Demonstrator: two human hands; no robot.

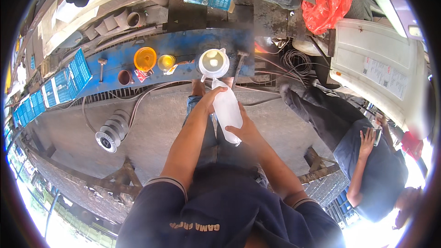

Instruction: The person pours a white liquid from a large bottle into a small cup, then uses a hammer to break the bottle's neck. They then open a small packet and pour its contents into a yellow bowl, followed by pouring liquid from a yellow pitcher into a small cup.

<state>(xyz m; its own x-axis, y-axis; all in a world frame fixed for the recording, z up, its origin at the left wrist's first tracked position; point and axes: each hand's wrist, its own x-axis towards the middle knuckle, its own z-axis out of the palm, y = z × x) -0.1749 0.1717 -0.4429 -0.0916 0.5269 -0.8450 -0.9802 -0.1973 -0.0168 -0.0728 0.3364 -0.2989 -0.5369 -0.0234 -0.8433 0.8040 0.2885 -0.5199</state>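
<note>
Both of my hands hold a long white bag (228, 112), which looks like plastic and is gathered at its far end. My left hand (213, 98) is closed around its upper left side. Lower down, my right hand (244, 129) grips it from the right. Just beyond the gathered end, on a blue bench (183, 41), stands a white jug (202, 65) with pale pieces inside. Whether the bag touches the jug, I cannot tell.
Left along the bench are an orange cup (145, 58), a small yellow-filled glass (166, 62), a brown mug (124, 77) and a hammer (102, 68). Coiled cables (296, 59) lie right. A metal spool (112, 131) is at left; a seated person (367, 165) holds a phone at right.
</note>
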